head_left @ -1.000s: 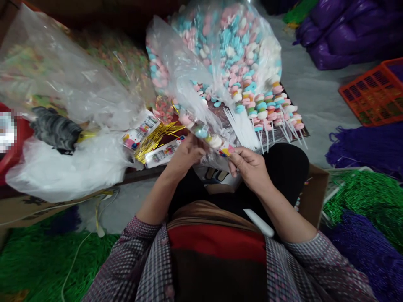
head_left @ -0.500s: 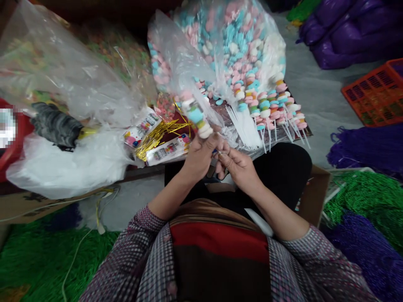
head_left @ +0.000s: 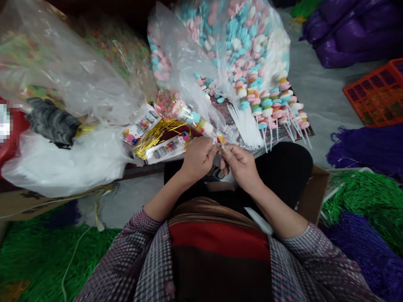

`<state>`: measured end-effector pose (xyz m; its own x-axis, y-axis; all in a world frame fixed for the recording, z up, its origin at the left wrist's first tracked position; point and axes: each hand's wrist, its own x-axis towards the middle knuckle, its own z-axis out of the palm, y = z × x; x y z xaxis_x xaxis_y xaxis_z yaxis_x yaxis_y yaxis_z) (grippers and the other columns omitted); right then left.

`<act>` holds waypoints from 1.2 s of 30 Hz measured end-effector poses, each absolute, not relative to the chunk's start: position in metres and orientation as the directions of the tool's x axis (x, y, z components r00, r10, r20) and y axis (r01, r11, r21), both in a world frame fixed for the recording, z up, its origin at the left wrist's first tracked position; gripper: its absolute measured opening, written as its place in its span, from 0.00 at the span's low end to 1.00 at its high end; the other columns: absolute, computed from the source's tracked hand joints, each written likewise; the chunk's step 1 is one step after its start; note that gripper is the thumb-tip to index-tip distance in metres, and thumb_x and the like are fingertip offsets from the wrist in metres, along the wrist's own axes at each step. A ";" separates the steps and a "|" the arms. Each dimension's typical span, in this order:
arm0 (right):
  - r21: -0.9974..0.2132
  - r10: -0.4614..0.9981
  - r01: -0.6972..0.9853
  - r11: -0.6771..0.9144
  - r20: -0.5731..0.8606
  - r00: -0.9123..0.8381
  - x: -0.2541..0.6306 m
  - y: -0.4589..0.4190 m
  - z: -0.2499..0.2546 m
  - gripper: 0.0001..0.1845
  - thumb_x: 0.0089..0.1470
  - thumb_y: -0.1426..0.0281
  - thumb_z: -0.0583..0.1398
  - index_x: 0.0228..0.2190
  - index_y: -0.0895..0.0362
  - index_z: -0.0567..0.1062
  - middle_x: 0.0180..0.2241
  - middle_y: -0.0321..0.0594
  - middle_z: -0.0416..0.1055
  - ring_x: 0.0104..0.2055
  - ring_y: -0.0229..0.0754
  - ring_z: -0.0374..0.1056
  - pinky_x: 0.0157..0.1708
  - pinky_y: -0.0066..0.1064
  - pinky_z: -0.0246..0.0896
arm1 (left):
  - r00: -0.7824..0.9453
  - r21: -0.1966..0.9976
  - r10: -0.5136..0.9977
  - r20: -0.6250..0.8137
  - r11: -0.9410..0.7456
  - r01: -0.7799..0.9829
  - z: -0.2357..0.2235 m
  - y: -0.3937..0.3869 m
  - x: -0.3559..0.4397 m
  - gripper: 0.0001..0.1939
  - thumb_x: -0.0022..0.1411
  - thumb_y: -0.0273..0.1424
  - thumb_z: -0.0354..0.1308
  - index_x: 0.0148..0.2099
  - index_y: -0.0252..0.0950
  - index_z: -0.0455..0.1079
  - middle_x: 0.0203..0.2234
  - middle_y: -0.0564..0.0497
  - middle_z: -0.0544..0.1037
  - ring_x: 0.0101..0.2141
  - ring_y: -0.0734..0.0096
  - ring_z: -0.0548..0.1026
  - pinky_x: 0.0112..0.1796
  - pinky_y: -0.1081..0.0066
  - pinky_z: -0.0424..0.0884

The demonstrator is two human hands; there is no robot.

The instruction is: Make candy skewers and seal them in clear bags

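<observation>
Grey floor [head_left: 317,96] shows at upper right, beyond the table [head_left: 222,110]. At centre, the left hand [head_left: 199,157] and right hand [head_left: 241,165] nearly meet, fingers pinched closed on the lower end of a wrapped candy stick [head_left: 192,118], which slants toward the upper left, its body nearer the left hand.

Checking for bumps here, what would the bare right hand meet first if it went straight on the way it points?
Probably the bare left hand, just ahead of the right hand at the fingertips; depth between them is unclear.
</observation>
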<state>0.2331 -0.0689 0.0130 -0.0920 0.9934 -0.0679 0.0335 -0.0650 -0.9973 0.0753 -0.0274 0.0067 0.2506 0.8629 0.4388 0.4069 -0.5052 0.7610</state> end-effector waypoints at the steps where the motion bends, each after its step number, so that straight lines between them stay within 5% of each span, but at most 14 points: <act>1: -0.997 0.992 0.028 -0.068 -0.070 -0.103 0.232 -0.069 0.012 0.26 0.59 0.43 0.61 0.32 0.54 0.73 0.18 0.27 0.68 0.15 0.30 0.60 0.17 0.25 0.54 | 0.259 0.754 0.861 0.438 -0.508 0.416 0.006 -0.028 0.075 0.28 0.73 0.52 0.45 0.27 0.39 0.63 0.22 0.51 0.70 0.27 0.68 0.67 0.32 0.66 0.62; 6: -0.997 0.991 -0.016 -0.071 -0.069 -0.117 0.230 -0.069 0.013 0.25 0.59 0.44 0.61 0.34 0.54 0.74 0.19 0.26 0.67 0.16 0.30 0.60 0.18 0.24 0.54 | 0.264 0.971 0.946 0.189 -0.219 0.091 0.005 -0.028 0.066 0.25 0.67 0.56 0.54 0.38 0.38 0.72 0.30 0.51 0.77 0.32 0.70 0.74 0.36 0.69 0.68; 10: -0.998 0.992 -0.021 -0.067 -0.064 -0.111 0.230 -0.070 0.015 0.25 0.58 0.44 0.62 0.33 0.54 0.74 0.19 0.27 0.68 0.16 0.29 0.60 0.18 0.25 0.54 | 0.224 0.938 0.974 0.037 0.044 -0.343 0.014 -0.023 0.068 0.35 0.56 0.65 0.59 0.50 0.41 0.73 0.40 0.47 0.81 0.43 0.62 0.79 0.43 0.65 0.74; 15: -0.998 0.987 0.017 -0.068 -0.070 -0.146 0.227 -0.072 0.013 0.25 0.58 0.43 0.62 0.33 0.54 0.75 0.19 0.27 0.68 0.16 0.30 0.61 0.18 0.25 0.55 | 0.298 0.774 0.953 -0.050 0.225 -0.591 0.038 -0.024 0.083 0.35 0.55 0.45 0.73 0.62 0.44 0.69 0.24 0.56 0.74 0.42 0.60 0.81 0.36 0.68 0.74; 19: -0.997 0.985 0.037 -0.066 -0.071 -0.157 0.222 -0.075 0.006 0.26 0.59 0.43 0.61 0.31 0.54 0.74 0.19 0.28 0.68 0.16 0.30 0.61 0.18 0.25 0.55 | 0.310 0.732 0.938 -0.154 0.319 -0.602 0.042 -0.031 0.093 0.37 0.60 0.40 0.70 0.68 0.40 0.63 0.16 0.61 0.65 0.30 0.68 0.77 0.26 0.75 0.68; 22: -0.995 0.979 0.053 -0.086 -0.094 -0.179 0.224 -0.074 0.007 0.27 0.58 0.43 0.61 0.30 0.54 0.73 0.19 0.28 0.68 0.16 0.30 0.61 0.18 0.25 0.55 | 0.354 0.695 0.916 -0.187 0.378 -0.612 0.035 -0.034 0.094 0.29 0.64 0.41 0.66 0.63 0.37 0.67 0.15 0.63 0.62 0.22 0.75 0.71 0.23 0.77 0.68; 25: -0.984 0.935 0.152 -0.092 -0.138 -0.327 0.241 -0.067 0.018 0.26 0.58 0.45 0.62 0.28 0.55 0.76 0.20 0.32 0.72 0.19 0.33 0.65 0.22 0.26 0.61 | 0.376 0.713 0.911 -0.168 0.376 -0.592 0.028 -0.035 0.088 0.19 0.65 0.45 0.65 0.47 0.35 0.74 0.14 0.62 0.60 0.21 0.76 0.70 0.23 0.76 0.70; 28: -0.972 0.932 0.234 -0.019 -0.103 -0.349 0.266 -0.052 0.033 0.21 0.57 0.50 0.66 0.27 0.54 0.81 0.25 0.37 0.78 0.27 0.38 0.73 0.30 0.30 0.70 | 0.448 0.769 0.886 -0.115 0.365 -0.525 0.027 -0.040 0.082 0.20 0.65 0.48 0.64 0.31 0.36 0.71 0.13 0.61 0.57 0.21 0.75 0.70 0.31 0.70 0.76; 31: -0.998 0.976 0.057 0.026 0.013 -0.219 0.278 -0.038 0.043 0.19 0.51 0.50 0.70 0.39 0.49 0.83 0.34 0.39 0.81 0.36 0.43 0.78 0.38 0.37 0.75 | 0.722 0.708 0.688 -0.072 0.545 -0.449 0.028 -0.053 0.087 0.23 0.59 0.51 0.67 0.28 0.37 0.69 0.12 0.60 0.59 0.19 0.75 0.68 0.38 0.63 0.78; 34: -0.978 0.909 -0.168 -0.122 -0.042 -0.415 0.266 -0.035 0.049 0.36 0.41 0.43 0.72 0.49 0.46 0.79 0.36 0.42 0.82 0.39 0.50 0.80 0.36 0.43 0.76 | 0.920 0.562 0.391 0.037 0.753 -0.343 0.026 -0.067 0.098 0.28 0.48 0.57 0.71 0.26 0.38 0.66 0.11 0.61 0.57 0.16 0.74 0.64 0.33 0.61 0.77; 36: -0.955 0.855 -0.216 -0.203 -0.065 -0.515 0.251 -0.037 0.053 0.35 0.38 0.42 0.73 0.44 0.47 0.79 0.28 0.39 0.80 0.34 0.50 0.80 0.34 0.44 0.76 | 0.935 0.537 0.343 0.089 0.774 -0.335 0.024 -0.071 0.101 0.29 0.50 0.58 0.69 0.26 0.38 0.65 0.11 0.62 0.55 0.15 0.75 0.62 0.30 0.62 0.75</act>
